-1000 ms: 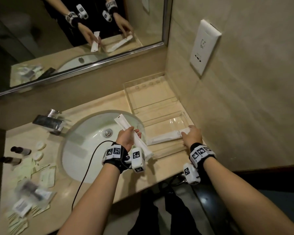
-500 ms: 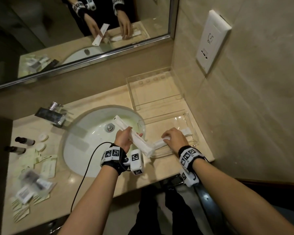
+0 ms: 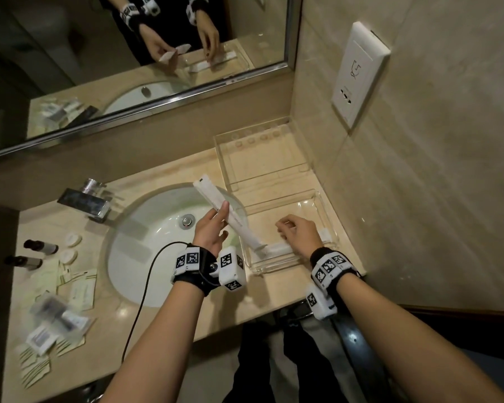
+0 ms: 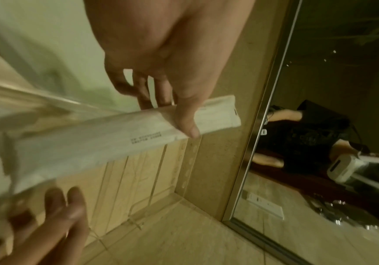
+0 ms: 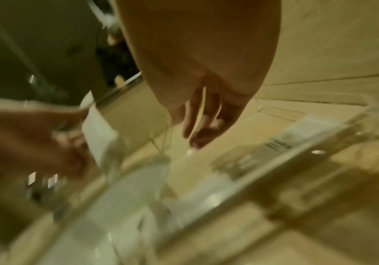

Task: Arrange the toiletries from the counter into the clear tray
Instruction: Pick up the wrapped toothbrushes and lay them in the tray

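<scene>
My left hand (image 3: pixel 222 212) pinches a long white packet (image 3: pixel 213 194) between thumb and fingers. The packet is tilted, with its lower end down inside the clear tray (image 3: pixel 277 264) at the tray's front left corner. In the left wrist view the thumb lies across this same packet (image 4: pixel 115 130). A second white packet (image 3: pixel 277 249) lies flat along the tray's front wall. My right hand (image 3: pixel 296 231) hovers just above that packet with relaxed, loosely curled fingers (image 5: pixel 201 129) and holds nothing.
A second clear tray (image 3: pixel 262 132) stands behind the first, against the wall. The sink basin (image 3: pixel 157 245) and faucet (image 3: pixel 88 202) are to the left. Beyond them lie two small dark bottles (image 3: pixel 38 248), round white caps (image 3: pixel 72 239) and several sachets (image 3: pixel 76 289).
My right hand let go of the flat packet, slid left along it and lifted off. My left hand carried the tilted packet right until its lower end entered the tray.
</scene>
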Demonstrator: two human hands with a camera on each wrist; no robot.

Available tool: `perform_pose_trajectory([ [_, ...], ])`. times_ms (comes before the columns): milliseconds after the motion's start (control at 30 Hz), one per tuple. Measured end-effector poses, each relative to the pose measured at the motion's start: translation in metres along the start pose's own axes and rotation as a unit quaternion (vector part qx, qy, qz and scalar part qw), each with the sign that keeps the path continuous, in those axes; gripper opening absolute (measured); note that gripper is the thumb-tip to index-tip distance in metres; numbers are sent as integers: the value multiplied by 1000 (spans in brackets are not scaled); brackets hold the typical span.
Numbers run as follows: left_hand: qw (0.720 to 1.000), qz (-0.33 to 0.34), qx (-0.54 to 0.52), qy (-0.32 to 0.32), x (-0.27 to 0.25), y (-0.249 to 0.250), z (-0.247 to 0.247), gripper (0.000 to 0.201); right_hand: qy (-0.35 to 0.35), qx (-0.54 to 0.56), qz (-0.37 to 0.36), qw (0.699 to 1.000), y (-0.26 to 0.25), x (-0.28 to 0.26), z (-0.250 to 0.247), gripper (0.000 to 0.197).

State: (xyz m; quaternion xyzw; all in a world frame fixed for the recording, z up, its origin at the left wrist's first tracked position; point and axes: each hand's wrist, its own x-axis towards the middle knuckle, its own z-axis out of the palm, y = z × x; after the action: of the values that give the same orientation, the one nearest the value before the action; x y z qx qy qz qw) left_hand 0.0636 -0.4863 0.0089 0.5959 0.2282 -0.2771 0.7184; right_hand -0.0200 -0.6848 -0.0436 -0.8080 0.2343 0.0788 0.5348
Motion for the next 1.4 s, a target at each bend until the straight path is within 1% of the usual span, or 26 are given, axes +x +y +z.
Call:
perform_pose_trajectory([
  [33,1000,-1,-15,-12,0,1,2,16,-51,65,35,996,-12,-1,-1,29],
  [67,999,-2,-39,-29,-1,1,4,15,-126,119,79,982,-23,-3,-2,40],
  [100,997,-4,-59,-49,-1,2,6,15,-203,161,122,958,-32,-4,-4,52],
  [133,995,-6,-73,-69,-2,2,8,15,-265,190,159,932,-37,-5,-5,62],
  [167,993,-8,-80,-83,-1,3,9,16,-305,209,182,911,-41,-6,-6,66],
  [200,992,-7,-84,-98,-3,4,10,17,-317,221,190,903,-42,-6,-8,65],
  [233,991,-4,-80,-110,-4,5,10,18,-306,238,187,903,-43,-7,-9,58],
  [267,990,0,-74,-122,-6,6,10,18,-278,255,172,910,-42,-7,-11,48],
  [333,991,13,-65,-120,-6,4,8,12,-201,254,130,937,-34,-5,-17,28],
  [367,992,20,-61,-105,-4,2,6,10,-165,234,110,952,-30,-3,-20,23],
  [467,998,48,-15,-42,4,-7,-1,10,-86,134,71,985,-17,2,-29,22],
  [533,996,65,62,-17,6,-13,-4,12,-45,78,53,995,-13,2,-33,19],
  [600,988,70,136,-13,8,-19,-4,18,-6,5,37,999,-9,3,-39,19],
  [633,982,68,173,-19,9,-22,-4,20,8,-33,38,999,-7,4,-42,21],
  [700,964,60,255,-33,13,-31,-2,23,30,-90,65,993,-3,4,-47,30],
  [767,933,65,353,-39,15,-39,0,25,42,-136,92,986,6,4,-50,35],
  [833,898,76,431,-44,13,-46,4,26,47,-158,104,981,13,0,-51,33],
  [867,887,83,453,-46,10,-48,6,25,51,-170,105,979,16,-1,-51,31],
  [967,867,108,484,-42,6,-56,12,24,72,-201,102,972,23,-6,-52,30],
  [1133,849,128,511,-38,3,-66,19,26,89,-239,89,963,28,-11,-55,26],
  [1200,836,150,527,-36,2,-68,19,25,95,-260,83,957,28,-13,-55,27],
  [1267,828,169,534,-33,2,-70,16,25,100,-281,59,953,29,-15,-54,28],
  [1333,825,182,534,-35,3,-72,14,27,101,-311,29,945,29,-18,-54,28],
  [1400,814,194,545,-40,2,-72,14,31,97,-329,-6,939,29,-18,-54,25],
])
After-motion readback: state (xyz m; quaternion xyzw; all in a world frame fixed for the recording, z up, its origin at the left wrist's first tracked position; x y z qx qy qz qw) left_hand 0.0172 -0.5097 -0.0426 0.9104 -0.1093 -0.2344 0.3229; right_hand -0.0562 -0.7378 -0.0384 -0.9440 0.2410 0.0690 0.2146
